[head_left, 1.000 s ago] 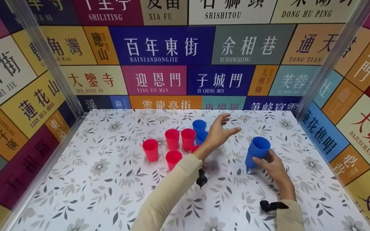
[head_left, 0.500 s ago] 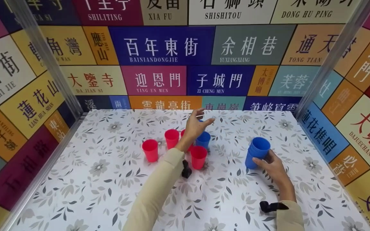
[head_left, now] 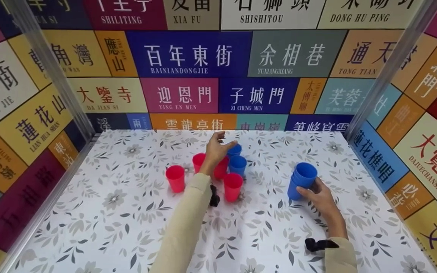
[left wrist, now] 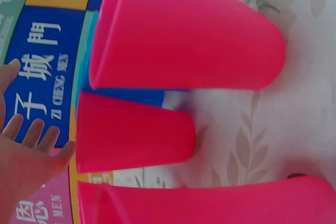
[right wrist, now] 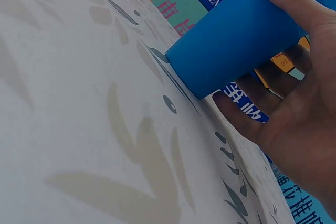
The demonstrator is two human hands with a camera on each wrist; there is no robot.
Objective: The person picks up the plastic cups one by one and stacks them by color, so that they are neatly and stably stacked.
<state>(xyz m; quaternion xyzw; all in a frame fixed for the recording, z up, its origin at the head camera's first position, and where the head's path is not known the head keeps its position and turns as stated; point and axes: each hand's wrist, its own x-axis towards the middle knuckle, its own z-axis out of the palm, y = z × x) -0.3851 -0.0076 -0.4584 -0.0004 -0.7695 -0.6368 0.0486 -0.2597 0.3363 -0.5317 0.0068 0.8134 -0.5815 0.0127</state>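
Note:
My right hand [head_left: 323, 199] grips a stack of blue cups [head_left: 301, 181], its thumb on the near side. In the right wrist view the lowest blue cup [right wrist: 231, 40] stands on the table between thumb and fingers. My left hand [head_left: 215, 153], fingers spread and holding nothing, hovers above a cluster of upright red cups. Among these are a left red cup [head_left: 175, 179], a front red cup [head_left: 233, 187] and one partly behind the wrist [head_left: 198, 162]. Two blue cups, the nearer one [head_left: 237, 165], stand just right of the cluster. My left forearm hides part of the group.
The white table [head_left: 127, 227] has a grey leaf and flower print. Walls of coloured name panels [head_left: 188, 53] close it in at the back and sides, with clear posts [head_left: 385, 68] at the corners.
My left hand has moved left, from beside the blue cups to above the red ones, uncovering the front red cup. My right hand keeps its hold on the blue stack, in the same place.

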